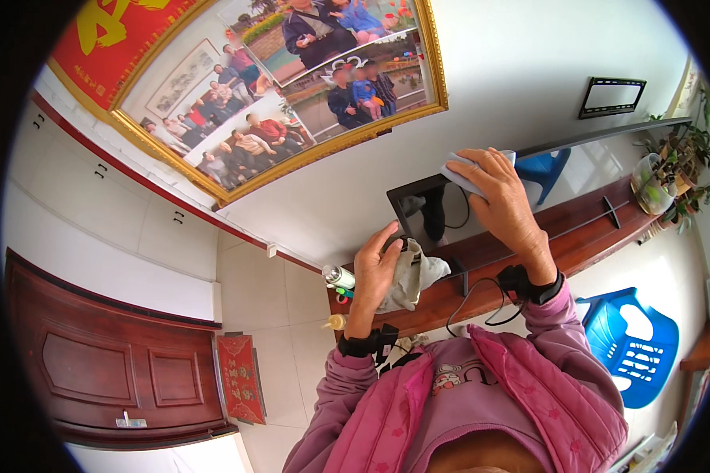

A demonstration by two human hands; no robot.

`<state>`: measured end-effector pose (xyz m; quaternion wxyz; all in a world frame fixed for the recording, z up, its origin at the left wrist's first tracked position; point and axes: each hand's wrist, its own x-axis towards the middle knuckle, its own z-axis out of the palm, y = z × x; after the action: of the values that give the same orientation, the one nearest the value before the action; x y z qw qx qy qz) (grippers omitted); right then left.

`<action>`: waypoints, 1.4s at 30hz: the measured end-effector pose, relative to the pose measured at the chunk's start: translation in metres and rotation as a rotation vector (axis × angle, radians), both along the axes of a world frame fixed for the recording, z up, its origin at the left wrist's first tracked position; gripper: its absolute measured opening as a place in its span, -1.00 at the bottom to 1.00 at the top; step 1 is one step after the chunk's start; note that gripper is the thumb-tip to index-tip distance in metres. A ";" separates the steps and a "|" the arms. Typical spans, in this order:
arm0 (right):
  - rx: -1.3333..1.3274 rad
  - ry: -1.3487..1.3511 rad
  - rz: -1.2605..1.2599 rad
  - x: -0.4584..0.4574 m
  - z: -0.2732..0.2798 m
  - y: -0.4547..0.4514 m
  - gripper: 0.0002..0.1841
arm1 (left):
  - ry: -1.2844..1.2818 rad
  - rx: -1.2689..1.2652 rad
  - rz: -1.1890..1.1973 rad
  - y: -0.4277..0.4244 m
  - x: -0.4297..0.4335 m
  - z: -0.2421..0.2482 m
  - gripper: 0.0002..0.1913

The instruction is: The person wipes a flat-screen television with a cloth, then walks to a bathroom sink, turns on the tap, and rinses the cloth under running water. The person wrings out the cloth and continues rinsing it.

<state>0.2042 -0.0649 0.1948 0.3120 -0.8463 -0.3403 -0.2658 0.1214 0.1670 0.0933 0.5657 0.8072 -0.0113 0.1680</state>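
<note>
My right hand (503, 198) grips a folded pale blue-grey cloth (462, 171) at the top edge of a flat-screen television (597, 162). The glossy dark screen reflects a blue chair and a person's leg. Near the television's left edge is my left hand (376, 266), thumb and fingers apart, holding nothing; whether its fingertips touch the frame cannot be told. A crumpled greyish-white fabric cover (411, 278) lies beside that hand, over something mostly hidden. The television stands on thin black feet (461, 278) on a long reddish-brown wooden cabinet (488, 295).
A clear bottle (338, 276) and a small yellowish bottle (335, 321) stand by the cabinet's left end. Potted plants (680, 159) and a glass bowl (651, 192) are at its right. A black cable (479, 287) hangs in front. A blue plastic chair (639, 349) stands behind my right arm. A gold-framed photo collage (331, 139) hangs above.
</note>
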 end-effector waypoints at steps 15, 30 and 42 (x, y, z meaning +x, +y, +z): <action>0.090 -0.072 -0.374 0.039 -0.012 -0.093 -0.48 | 0.072 -0.022 -0.008 -0.004 -0.004 0.006 -0.59; -0.054 -0.081 -0.003 -0.016 -0.004 0.030 -0.38 | 0.034 -0.096 0.013 -0.008 -0.002 0.007 -0.61; -0.017 -0.034 -0.146 0.006 -0.002 -0.026 -0.43 | 0.027 -0.104 0.003 -0.006 0.000 -0.002 -0.61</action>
<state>0.2102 -0.0906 0.1931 0.2786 -0.8669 -0.2854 -0.2992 0.1213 0.1607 0.0916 0.6067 0.7790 0.0063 0.1584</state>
